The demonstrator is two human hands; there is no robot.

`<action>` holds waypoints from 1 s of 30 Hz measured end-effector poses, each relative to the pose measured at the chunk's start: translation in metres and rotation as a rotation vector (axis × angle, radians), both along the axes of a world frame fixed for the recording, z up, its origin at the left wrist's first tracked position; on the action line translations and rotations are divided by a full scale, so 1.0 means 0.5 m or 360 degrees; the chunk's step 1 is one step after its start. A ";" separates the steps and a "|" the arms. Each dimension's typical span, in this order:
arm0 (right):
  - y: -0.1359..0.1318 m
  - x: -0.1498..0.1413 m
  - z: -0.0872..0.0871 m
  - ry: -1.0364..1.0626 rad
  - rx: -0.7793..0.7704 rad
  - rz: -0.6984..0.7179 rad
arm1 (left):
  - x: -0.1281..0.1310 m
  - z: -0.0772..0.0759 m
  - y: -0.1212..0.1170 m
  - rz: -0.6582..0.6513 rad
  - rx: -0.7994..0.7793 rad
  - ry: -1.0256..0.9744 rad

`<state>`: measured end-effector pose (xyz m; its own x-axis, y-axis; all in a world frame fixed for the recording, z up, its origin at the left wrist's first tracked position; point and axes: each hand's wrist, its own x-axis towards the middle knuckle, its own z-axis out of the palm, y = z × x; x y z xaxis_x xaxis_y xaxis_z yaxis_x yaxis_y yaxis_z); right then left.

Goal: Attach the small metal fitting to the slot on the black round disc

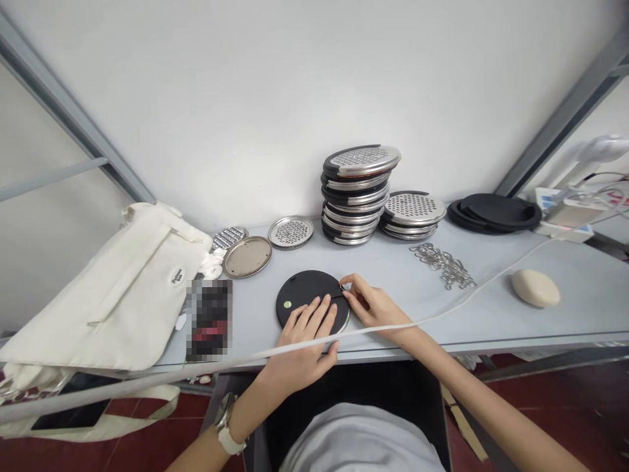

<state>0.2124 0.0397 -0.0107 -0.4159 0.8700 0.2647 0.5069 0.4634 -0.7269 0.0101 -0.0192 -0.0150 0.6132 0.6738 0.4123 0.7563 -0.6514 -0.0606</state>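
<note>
A black round disc (304,288) with a small pale green sticker lies on the grey table in front of me. My left hand (307,337) rests flat on top of it, fingers stretched out and pressing on its near half. At the disc's right edge, my right hand (371,305) is closed, thumb and forefinger pinching a small metal clip (343,287). The clip touches the rim there; its far part is hidden by the fingertips. A strip of shiny metal shows along the disc's lower right edge. To the right lies a pile of similar-looking metal clips (445,264).
Behind stand a tall stack of round graters (361,196) and a lower stack (413,213). Loose grater plates (291,232) lie left of them. Black discs (496,211), a beige rounded object (535,288) and a white bag (108,295) flank the workspace. A white cable (472,292) crosses the view.
</note>
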 end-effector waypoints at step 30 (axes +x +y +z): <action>-0.004 -0.002 0.007 0.0063 -0.0047 0.0009 | 0.001 -0.001 0.000 0.0001 -0.0031 0.0017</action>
